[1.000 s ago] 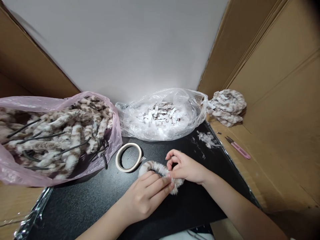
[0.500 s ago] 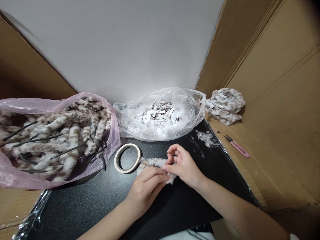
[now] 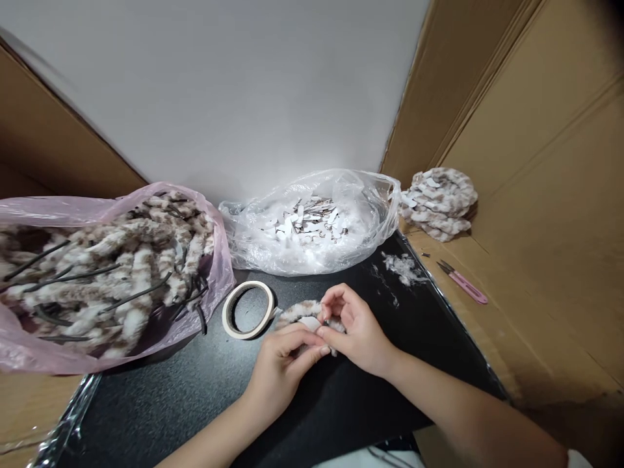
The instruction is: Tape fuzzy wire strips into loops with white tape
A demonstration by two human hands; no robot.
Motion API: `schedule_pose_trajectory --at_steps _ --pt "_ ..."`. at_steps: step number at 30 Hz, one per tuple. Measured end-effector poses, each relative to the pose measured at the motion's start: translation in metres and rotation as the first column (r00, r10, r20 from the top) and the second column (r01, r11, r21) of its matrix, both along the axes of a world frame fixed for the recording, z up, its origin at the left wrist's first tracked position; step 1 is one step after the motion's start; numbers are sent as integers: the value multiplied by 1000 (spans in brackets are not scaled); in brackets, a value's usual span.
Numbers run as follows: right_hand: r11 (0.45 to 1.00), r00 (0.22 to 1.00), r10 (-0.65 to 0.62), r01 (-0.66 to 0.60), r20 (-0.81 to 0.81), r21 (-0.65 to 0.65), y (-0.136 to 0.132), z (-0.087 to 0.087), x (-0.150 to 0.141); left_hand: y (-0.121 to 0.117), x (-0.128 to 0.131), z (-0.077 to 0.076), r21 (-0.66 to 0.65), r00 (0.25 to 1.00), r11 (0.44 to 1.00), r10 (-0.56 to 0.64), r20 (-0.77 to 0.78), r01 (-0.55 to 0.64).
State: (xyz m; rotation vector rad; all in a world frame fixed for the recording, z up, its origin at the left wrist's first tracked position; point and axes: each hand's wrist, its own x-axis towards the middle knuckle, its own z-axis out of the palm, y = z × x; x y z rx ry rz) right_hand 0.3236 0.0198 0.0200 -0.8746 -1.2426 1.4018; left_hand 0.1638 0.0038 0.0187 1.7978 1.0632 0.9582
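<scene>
A fluffy white-and-brown furry loop (image 3: pixel 298 311) lies on the black table in front of me. My left hand (image 3: pixel 277 370) is closed, with thumb and fingers pinching its near side. My right hand (image 3: pixel 361 338) has its fingers curled and its thumb against the loop's right part, close to my left fingertips. A small white tag (image 3: pixel 310 322) shows between the hands on the fur. What exactly lies between the right fingertips is partly hidden. Just left of the loop, a roll of masking tape (image 3: pixel 228 316) lies flat.
A pink plastic bag (image 3: pixel 225 273) of furry strips with dark cords stands left. Behind the hands is a clear bag (image 3: pixel 375 237) with white tags. Furry loops (image 3: pixel 441 201) are piled right, near pink thread snips (image 3: pixel 468 287). Fluff (image 3: pixel 403 269) lies at the table edge.
My left fingers have shifted and the thumb now shows, pinching the fur. A white tag has come into sight between my hands. The right fingers have drawn in closer.
</scene>
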Motion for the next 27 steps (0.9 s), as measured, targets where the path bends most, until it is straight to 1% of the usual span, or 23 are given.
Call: schedule_pose_trajectory --at_steps 2,4,6,9,11,13,15,17,19,22,24,25,27 --pt "997 996 65 -68 -65 -38 1 3 1 -1 1 -1 57 1000 998 -1 4 1" --pt "991 990 122 -126 -74 -53 1 7 3 -1 1 -2 104 1000 995 -1 4 1" --pt "989 990 138 -138 -4 -48 0 10 4 0 2 -3 123 1000 992 0 2 -1" --pt "995 986 95 -96 139 7 -1 14 8 2 1 -3 130 1000 991 19 -14 -17" --pt "995 982 87 -93 169 29 0 16 10 3 0 -1 149 999 989 29 -39 -23" --pt "994 977 107 -112 185 19 1 18 12 4 -1 0 168 997 986 27 -68 -15" --pt "992 964 125 -128 234 -4 1 19 13 4 -2 0 181 996 983 11 -86 5" --pt "993 955 117 -114 274 -28 1 19 12 3 -2 1 196 996 980 -13 -89 30" --pt "993 967 105 -89 230 -75 2 17 11 3 -2 1 207 996 977 -44 -82 60" --pt "983 996 82 -75 35 -167 5 14 11 4 -3 2 195 995 976 -85 -62 95" --pt "979 998 51 -59 -47 -196 8 13 12 4 -5 3 184 995 978 -89 -48 96" --pt "980 998 36 -46 -54 -194 8 14 12 4 -5 3 183 995 978 -90 -46 97" --pt "988 1000 25 -27 -14 -152 6 17 13 3 -7 4 189 992 974 -116 -53 124"
